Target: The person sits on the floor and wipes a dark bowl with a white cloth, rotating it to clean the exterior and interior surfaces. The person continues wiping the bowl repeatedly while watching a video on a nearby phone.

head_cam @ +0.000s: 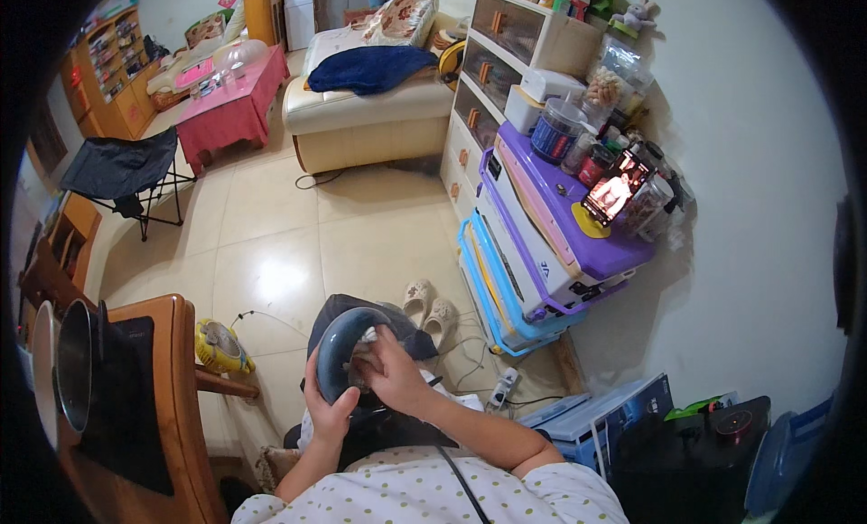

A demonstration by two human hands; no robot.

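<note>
Over my lap is a glossy blue-grey round vessel (333, 351), apparently a bowl, tilted with its opening towards my right side. My left hand (328, 402) grips its lower left side, with the thumb near the rim. At the opening, the fingers of my right hand (393, 375) press a white wad (369, 334), perhaps tissue or cloth, against the inside. My fingers and the curved wall hide most of the interior. Dark grey fabric (413, 338) lies just beyond the vessel.
On my left, a wooden table (183, 388) holds pans (76, 368); a yellow fan (220, 344) is beside it. Cream clogs (440, 317), cables and a power strip (502, 386) lie on the floor. At right, a lit phone (616, 189) and jars top a purple-lidded storage box (620, 250).
</note>
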